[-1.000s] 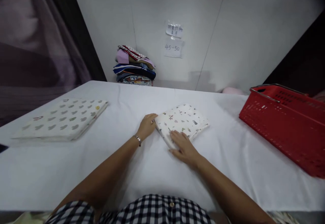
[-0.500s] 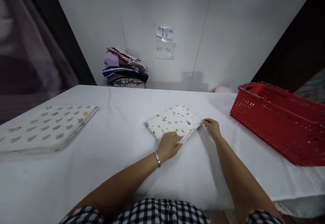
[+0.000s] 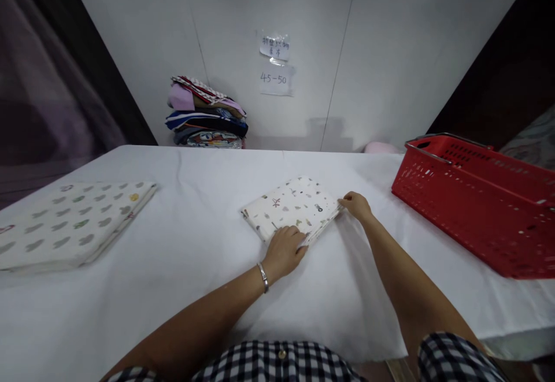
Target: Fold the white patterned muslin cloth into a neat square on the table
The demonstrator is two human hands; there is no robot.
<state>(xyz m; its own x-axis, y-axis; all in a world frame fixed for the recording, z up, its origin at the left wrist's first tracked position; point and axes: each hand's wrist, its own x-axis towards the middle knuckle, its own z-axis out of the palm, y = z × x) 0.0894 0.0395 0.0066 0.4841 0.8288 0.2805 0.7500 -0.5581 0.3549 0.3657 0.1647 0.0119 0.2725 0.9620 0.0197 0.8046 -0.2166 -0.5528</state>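
A small folded white cloth with little printed figures (image 3: 291,208) lies in the middle of the white table (image 3: 208,255). My left hand (image 3: 284,250), with a bracelet on the wrist, rests on the cloth's near corner, fingers curled over its edge. My right hand (image 3: 355,205) pinches the cloth's right corner, fingers closed on the edge. Both forearms reach in from the bottom of the view.
A larger folded cloth with a leaf-like print (image 3: 69,223) lies at the left. A red plastic basket (image 3: 472,203) stands at the right. A stack of folded colourful clothes (image 3: 206,116) sits against the back wall under two paper notes (image 3: 274,64).
My left hand moved from the cloth's left corner to its near corner, and my right hand moved from the near edge to the right corner. The view shifted slightly rightward.
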